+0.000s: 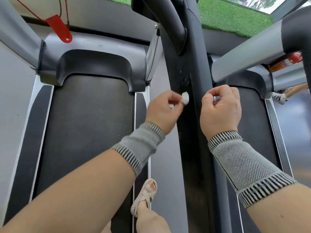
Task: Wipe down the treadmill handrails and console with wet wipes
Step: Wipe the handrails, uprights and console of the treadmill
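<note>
A balled wipe point(185, 97) is pinched in the left hand point(161, 110) just left of the dark handrail point(193, 132) — whose long axis runs away from the person — while the right hand point(220, 110), curled and seemingly empty, is held equally near on the other side

left hand point(162, 109) pinching wet wipe point(185, 97), handrail point(193, 125), right hand point(220, 108) fisted
</note>
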Tool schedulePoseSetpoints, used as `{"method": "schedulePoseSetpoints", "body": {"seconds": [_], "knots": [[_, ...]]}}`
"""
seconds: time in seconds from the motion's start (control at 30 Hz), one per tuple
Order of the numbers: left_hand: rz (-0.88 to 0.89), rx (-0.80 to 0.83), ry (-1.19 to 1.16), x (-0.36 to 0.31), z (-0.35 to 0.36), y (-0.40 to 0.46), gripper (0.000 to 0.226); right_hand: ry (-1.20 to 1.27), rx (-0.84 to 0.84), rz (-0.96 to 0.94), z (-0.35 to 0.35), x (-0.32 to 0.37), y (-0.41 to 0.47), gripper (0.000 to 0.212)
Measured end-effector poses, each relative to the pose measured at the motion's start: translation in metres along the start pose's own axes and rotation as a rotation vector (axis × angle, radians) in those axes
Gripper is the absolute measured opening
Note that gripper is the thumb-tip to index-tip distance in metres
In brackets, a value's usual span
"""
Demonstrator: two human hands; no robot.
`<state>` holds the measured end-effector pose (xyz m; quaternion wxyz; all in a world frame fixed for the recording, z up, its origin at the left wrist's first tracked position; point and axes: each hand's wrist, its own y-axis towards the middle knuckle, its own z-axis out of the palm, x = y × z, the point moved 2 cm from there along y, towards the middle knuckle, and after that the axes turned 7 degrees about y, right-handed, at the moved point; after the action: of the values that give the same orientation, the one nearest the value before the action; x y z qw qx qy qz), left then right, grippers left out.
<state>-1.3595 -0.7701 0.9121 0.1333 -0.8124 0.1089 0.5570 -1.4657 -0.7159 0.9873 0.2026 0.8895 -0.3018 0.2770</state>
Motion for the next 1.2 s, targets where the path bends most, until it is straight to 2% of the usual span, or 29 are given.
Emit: {"method": "schedulePoseSetpoints", "body": {"seconds": [0.07,0.13,0.3,0.43,0.53,0.6,0.7,0.93,1.1,1.2], "knots": [[0.053,0.034,0.021,0.003,0.010,-0.018,0.006,0.003,-0.007,-0.001,0.000,0.000,0.000,0.007],[0.082,0.000,-0.001,0.001,0.016,-0.022,0.007,-0.003,-0.006,0.000,0.000,0.001,-0.001,0.007],[0.094,-0.127,0.001,-0.020,0.009,0.022,0.008,-0.013,-0.002,0.007,0.001,0.001,0.000,0.007],[0.078,-0.126,0.016,-0.022,0.001,0.048,0.006,-0.019,0.004,0.006,0.000,0.002,-0.001,0.007],[0.065,-0.079,0.034,-0.007,0.000,0.020,0.003,0.015,0.015,0.046,-0.001,0.000,0.002,0.008],[0.117,-0.051,0.029,0.001,0.006,-0.007,0.005,0.054,0.018,0.085,-0.003,-0.001,0.006,0.008],[0.196,-0.094,0.017,-0.001,0.015,-0.018,0.008,0.056,0.038,0.107,-0.005,0.002,0.017,0.007],[0.033,-0.130,0.023,-0.015,0.002,0.054,0.014,0.013,0.011,0.131,0.010,0.014,0.049,0.008],[0.088,-0.059,-0.004,-0.006,0.008,0.009,0.010,0.001,0.008,0.106,0.009,0.017,0.059,0.009],[0.069,-0.122,-0.013,-0.010,0.011,0.019,0.009,-0.011,0.004,0.093,0.016,0.021,0.064,0.009]]}}
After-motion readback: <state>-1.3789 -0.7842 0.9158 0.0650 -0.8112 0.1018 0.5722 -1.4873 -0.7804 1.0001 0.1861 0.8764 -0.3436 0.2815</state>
